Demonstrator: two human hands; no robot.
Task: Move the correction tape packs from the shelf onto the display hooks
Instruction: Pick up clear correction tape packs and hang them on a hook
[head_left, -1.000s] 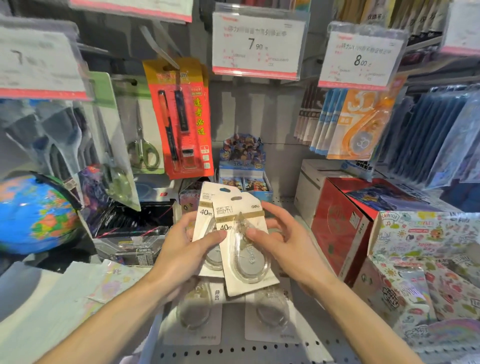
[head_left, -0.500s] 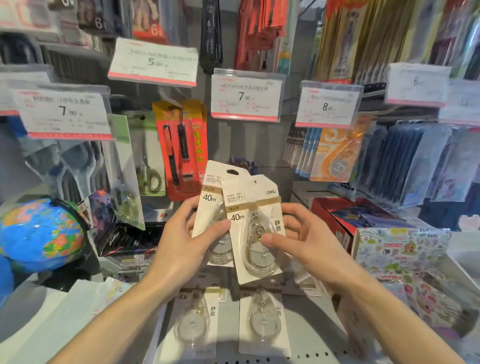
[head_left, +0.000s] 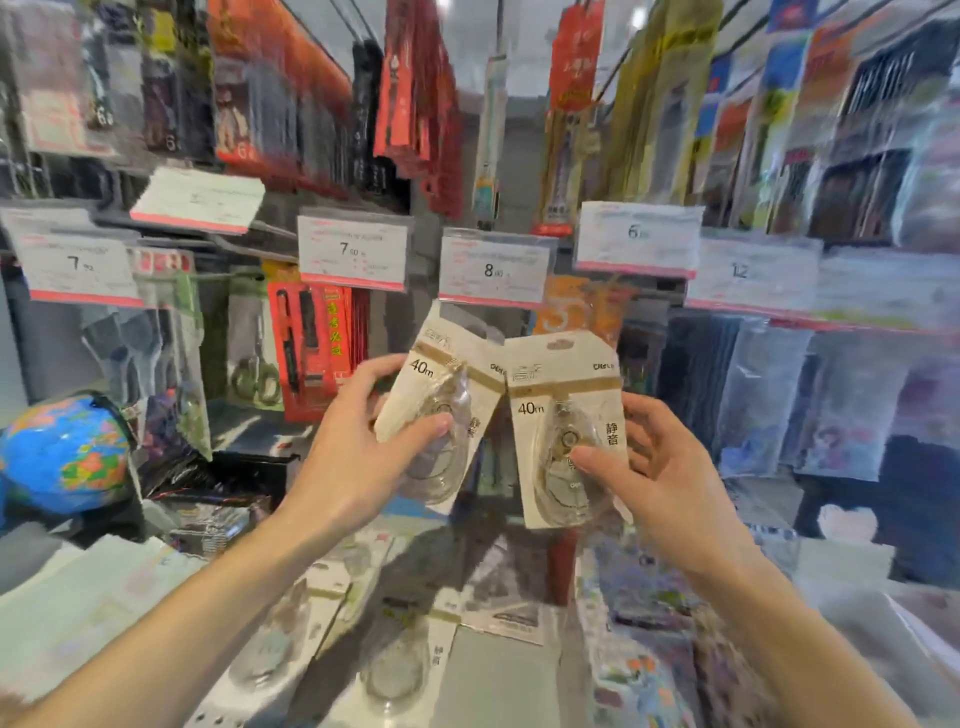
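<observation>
I hold two cream correction tape packs marked 40m in front of the hook wall. My left hand (head_left: 358, 452) grips the left pack (head_left: 441, 384), which tilts to the right. My right hand (head_left: 660, 467) pinches the right pack (head_left: 563, 415) upright, thumb on its clear blister. The two packs touch only at their upper edges. Below them, more correction tape packs (head_left: 400, 660) lie flat on the grey shelf (head_left: 498, 691). Price tags (head_left: 493, 270) hang on hook ends just above the held packs.
A blue globe (head_left: 62, 452) stands at the left. Red pen packs (head_left: 311, 353) and scissors (head_left: 254, 379) hang left of centre. Blue plastic sleeves (head_left: 779, 395) hang at the right. Patterned boxes (head_left: 649, 665) sit at the lower right of the shelf. The view is blurred.
The two packs, held overlapping before, have been pulled apart, one in each hand, and raised toward the price tags. The camera has tilted upward.
</observation>
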